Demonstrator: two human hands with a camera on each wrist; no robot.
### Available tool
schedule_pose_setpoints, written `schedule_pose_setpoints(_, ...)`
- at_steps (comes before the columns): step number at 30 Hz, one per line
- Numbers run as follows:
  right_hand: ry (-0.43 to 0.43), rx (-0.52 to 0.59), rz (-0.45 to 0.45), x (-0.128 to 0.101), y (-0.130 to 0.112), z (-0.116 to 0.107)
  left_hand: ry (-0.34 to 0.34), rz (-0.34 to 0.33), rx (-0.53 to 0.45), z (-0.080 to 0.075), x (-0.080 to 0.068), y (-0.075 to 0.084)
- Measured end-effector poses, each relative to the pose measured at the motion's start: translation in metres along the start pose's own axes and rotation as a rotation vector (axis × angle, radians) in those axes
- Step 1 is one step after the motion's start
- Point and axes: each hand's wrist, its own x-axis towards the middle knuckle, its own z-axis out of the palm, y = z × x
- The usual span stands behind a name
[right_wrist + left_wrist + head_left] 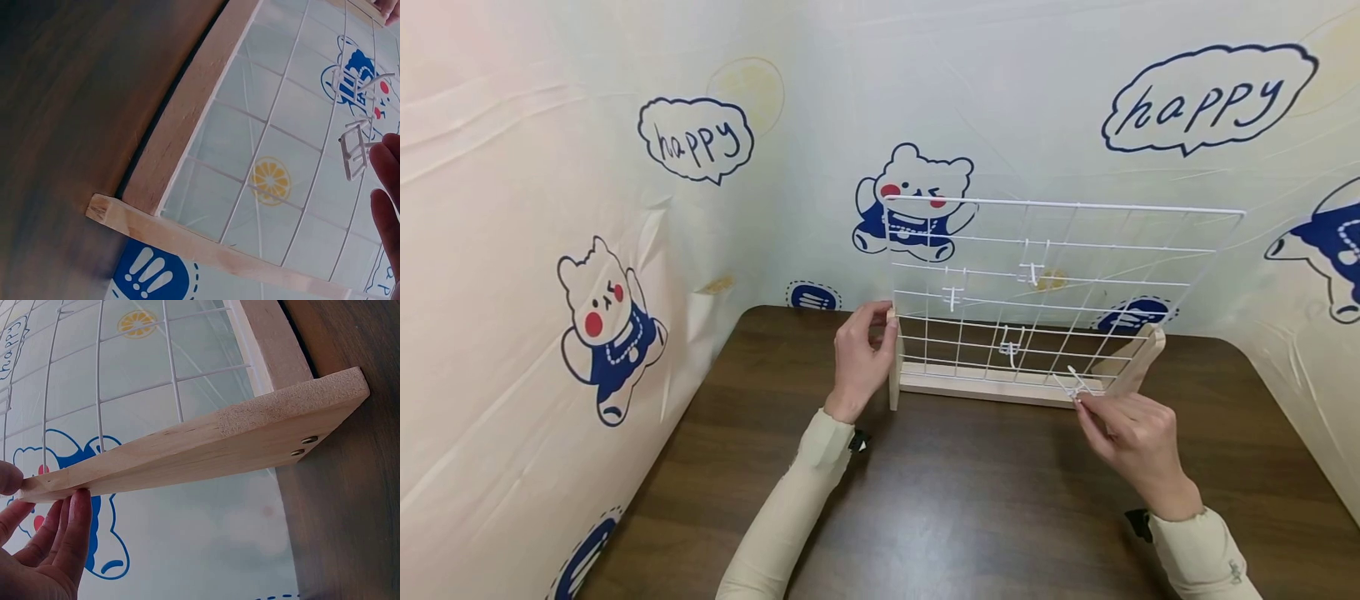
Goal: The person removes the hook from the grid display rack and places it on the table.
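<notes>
A white wire grid rack [1052,287] leans in a pale wooden stand [977,386] on the table. My left hand [863,354] pinches the upper end of the stand's left wooden side piece [181,453], thumb on one face and fingertips on the other. In my right hand [1138,446], a small white hook [355,153] is held between thumb and fingers, just in front of the grid's lower right part. Three similar white hooks hang on the grid: an upper one [1033,271], a left one [952,296] and a lower one [1010,346].
The dark wooden table [917,508] extends in front of the stand. A pale printed cloth [1015,108] with bears and "happy" bubbles hangs behind and at the sides. The stand's right wooden side piece [1142,358] rises behind my right hand.
</notes>
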Motion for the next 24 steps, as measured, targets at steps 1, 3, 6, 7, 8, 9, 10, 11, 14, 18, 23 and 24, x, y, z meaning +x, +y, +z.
schedule_pose_setpoints(1, -0.008, -0.004, 0.001, -0.001, 0.0, 0.0, 0.001, 0.0, 0.0, 0.0, 0.0, 0.0)
schedule_pose_setpoints(3, -0.032, -0.015, 0.007, -0.003, 0.001, -0.001, 0.003, 0.0, 0.003, 0.0, 0.0, -0.001)
schedule_pose_setpoints(6, -0.064, -0.026, 0.022, -0.005, 0.002, -0.003, 0.006, -0.003, 0.006, 0.0, -0.001, -0.001)
schedule_pose_setpoints(7, -0.072, -0.029, 0.027, -0.005, 0.002, -0.004, 0.006, -0.004, 0.005, 0.0, 0.0, 0.0)
schedule_pose_setpoints(8, -0.08, -0.031, 0.032, -0.006, 0.002, -0.004, 0.005, -0.004, 0.004, 0.0, 0.0, 0.0)
schedule_pose_setpoints(9, -0.088, -0.034, 0.037, -0.006, 0.002, -0.005, 0.003, -0.004, 0.004, 0.0, 0.0, 0.0)
schedule_pose_setpoints(10, -0.094, -0.036, 0.041, -0.007, 0.002, -0.005, 0.003, -0.003, 0.003, 0.0, 0.0, 0.0)
schedule_pose_setpoints(11, -0.1, -0.039, 0.044, -0.007, 0.002, -0.005, 0.002, -0.003, 0.003, 0.0, 0.0, 0.0)
schedule_pose_setpoints(14, -0.12, -0.045, 0.055, -0.009, 0.002, -0.005, -0.003, -0.004, 0.005, 0.0, 0.0, 0.0)
schedule_pose_setpoints(18, -0.145, -0.044, 0.068, -0.011, 0.003, -0.005, -0.01, -0.01, 0.009, 0.0, 0.0, 0.0)
schedule_pose_setpoints(23, -0.172, -0.041, 0.072, -0.015, 0.005, -0.004, -0.014, -0.015, 0.015, 0.0, 0.0, -0.001)
schedule_pose_setpoints(24, -0.175, -0.041, 0.071, -0.016, 0.006, -0.003, -0.015, -0.016, 0.014, 0.0, 0.0, 0.0)
